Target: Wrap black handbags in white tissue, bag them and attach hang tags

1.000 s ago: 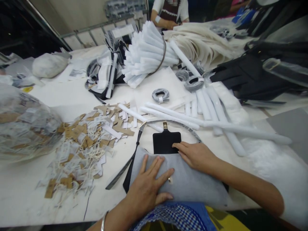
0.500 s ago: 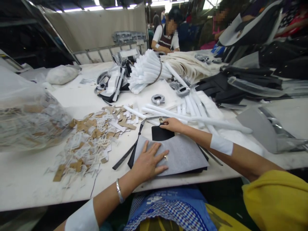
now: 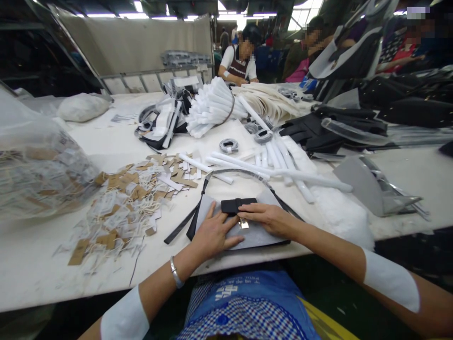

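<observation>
A flat grey bag [image 3: 252, 236] with a black strap [image 3: 184, 222] lies at the near edge of the white table [image 3: 106, 151]. Its small black flap [image 3: 235, 205] with a gold clasp [image 3: 243, 223] is folded down over the grey front. My left hand [image 3: 212, 231] lies flat on the bag's left part, fingers spread. Resting on the bag just right of the clasp, my right hand [image 3: 269, 218] has its fingertips touching the flap.
A heap of brown and white tags [image 3: 130, 198] lies left of the bag, beside a clear sack of tags [image 3: 38, 165]. White foam rolls [image 3: 269, 170], a tied bundle of rolls [image 3: 212, 106] and black bags [image 3: 339, 127] fill the far side. Other people sit beyond the table.
The black flap, which stood up beyond the grey front, has been folded down onto it by my right hand. My left hand stayed pressed on the bag. The camera has tilted up.
</observation>
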A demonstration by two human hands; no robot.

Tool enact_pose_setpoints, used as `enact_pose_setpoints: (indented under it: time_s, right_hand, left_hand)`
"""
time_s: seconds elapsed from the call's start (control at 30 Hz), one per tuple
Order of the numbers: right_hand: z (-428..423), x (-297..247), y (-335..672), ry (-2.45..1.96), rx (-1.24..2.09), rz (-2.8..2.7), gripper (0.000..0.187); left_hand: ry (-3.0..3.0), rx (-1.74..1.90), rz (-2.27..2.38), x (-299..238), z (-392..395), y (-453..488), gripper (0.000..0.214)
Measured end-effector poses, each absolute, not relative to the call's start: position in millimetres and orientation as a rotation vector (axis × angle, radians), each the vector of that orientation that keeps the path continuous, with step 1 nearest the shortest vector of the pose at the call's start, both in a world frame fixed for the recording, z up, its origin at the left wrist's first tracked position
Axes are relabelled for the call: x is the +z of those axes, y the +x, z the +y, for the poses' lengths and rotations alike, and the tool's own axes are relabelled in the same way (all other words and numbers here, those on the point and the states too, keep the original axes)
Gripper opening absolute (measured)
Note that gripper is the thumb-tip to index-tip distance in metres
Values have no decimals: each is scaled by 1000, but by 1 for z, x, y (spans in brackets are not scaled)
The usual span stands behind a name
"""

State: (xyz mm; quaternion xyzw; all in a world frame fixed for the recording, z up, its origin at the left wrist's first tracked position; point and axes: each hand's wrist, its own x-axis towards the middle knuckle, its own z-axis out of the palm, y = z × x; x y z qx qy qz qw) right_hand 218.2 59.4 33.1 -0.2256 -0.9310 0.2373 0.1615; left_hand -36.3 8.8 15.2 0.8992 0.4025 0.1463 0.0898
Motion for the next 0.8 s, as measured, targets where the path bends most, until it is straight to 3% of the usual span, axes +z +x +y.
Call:
enact_pose_setpoints:
  time_s: [0.23,0.5,0.63,0.8]
  right_hand:
    - [49,18,213,-717,476,-2859,66]
    - [47,18,213,-731,434,-2876,63]
    - [46,17,213,-732,441,-2841,61]
    - [48,20,214,-784,598,-2762,55]
  left_hand:
    - [2726,622,1232,12,1,-36,58]
    - [2885,938,1152,12,-11,-39,48]
    - [2878,906,825,7,-13,-40,40]
    - [2765,858,833,4,-15,-38,31]
